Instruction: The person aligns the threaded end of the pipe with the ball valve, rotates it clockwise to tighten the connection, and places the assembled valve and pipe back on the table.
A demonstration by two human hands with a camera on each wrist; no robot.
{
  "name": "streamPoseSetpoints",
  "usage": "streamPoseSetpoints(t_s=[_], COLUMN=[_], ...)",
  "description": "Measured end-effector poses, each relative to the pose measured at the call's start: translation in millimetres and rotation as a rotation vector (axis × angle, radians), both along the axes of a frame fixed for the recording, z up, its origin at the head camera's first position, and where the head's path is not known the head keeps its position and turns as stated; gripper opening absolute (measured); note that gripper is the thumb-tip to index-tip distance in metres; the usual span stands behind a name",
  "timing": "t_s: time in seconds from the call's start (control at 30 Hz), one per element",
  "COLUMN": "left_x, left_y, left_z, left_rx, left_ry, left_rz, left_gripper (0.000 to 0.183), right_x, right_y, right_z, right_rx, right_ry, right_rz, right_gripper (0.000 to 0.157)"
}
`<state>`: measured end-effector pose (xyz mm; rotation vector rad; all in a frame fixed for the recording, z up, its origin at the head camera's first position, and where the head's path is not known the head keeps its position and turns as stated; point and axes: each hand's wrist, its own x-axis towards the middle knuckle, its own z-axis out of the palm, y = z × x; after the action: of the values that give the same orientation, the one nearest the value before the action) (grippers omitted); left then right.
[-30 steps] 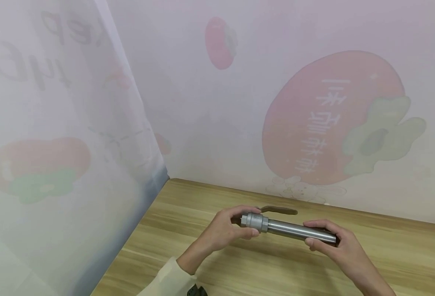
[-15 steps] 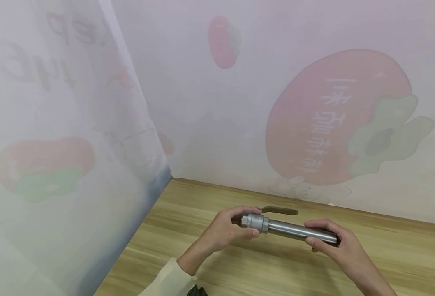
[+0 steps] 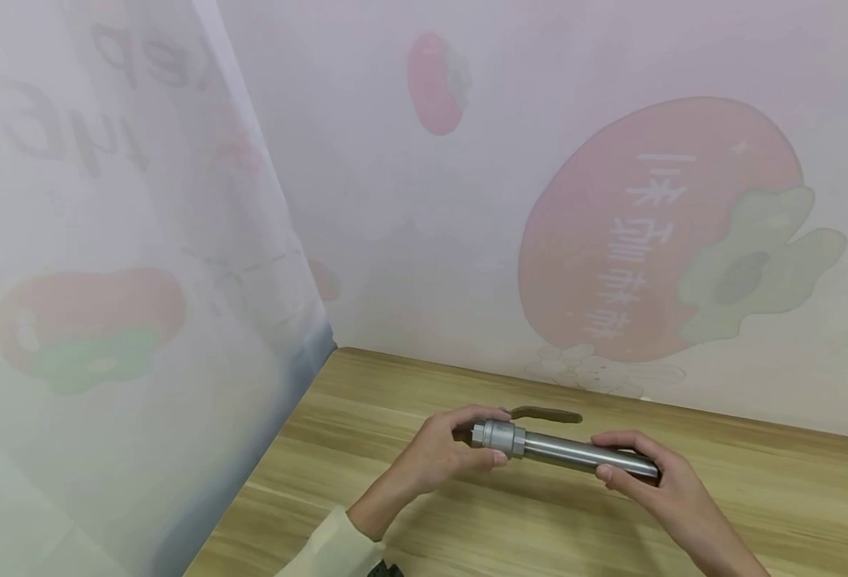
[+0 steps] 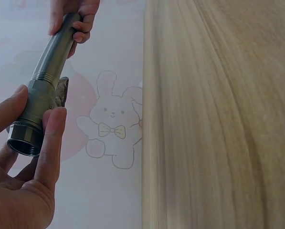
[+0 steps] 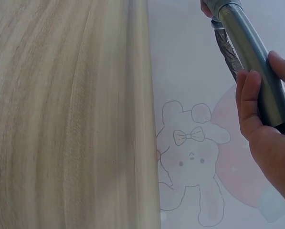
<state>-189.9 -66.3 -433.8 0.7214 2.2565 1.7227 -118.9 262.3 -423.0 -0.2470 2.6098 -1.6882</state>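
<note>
As the valve (image 3: 499, 437) dips slightly, left hand (image 3: 438, 458) pinches it, right hand (image 3: 676, 485) holds the pipe (image 3: 561, 450), grips closed; parts stay joined.

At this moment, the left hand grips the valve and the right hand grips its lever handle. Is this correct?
Not quite: the right hand grips the metal tube, not the lever handle, as the head view shows. The left hand does grip the valve.

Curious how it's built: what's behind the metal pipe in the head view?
Behind the metal pipe: a brownish handle, wooden tabletop, then printed cloth. What the pipe and right hand cover is hidden.
</note>
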Motion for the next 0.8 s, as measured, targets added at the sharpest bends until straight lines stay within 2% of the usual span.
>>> streamPoseSetpoints(t_s=[0.23, 0.47, 0.67, 0.8], left_x=[1.6, 3.6, 5.0, 5.9], left_y=[0.5, 0.8, 0.4, 0.3], left_z=[-0.7, -2.4, -2.5, -3.7], left_rx=[0.019, 0.032, 0.002, 0.011], left_ry=[-0.023, -0.059, -0.041, -0.055], left_rz=[-0.009, -0.011, 0.0, -0.003], left_gripper=[0.046, 0.046, 0.046, 0.046], right_x=[1.1, 3.0, 4.0, 3.5], right_y=[0.8, 1.4, 1.0, 1.4], right_z=[-2.5, -4.4, -6.4, -7.0], right_rx=[0.007, 0.013, 0.008, 0.003], right_ry=[0.015, 0.003, 0.019, 0.006], right_rz=[0.025, 0.017, 0.017, 0.011], right_gripper=[0.046, 0.042, 0.042, 0.041])
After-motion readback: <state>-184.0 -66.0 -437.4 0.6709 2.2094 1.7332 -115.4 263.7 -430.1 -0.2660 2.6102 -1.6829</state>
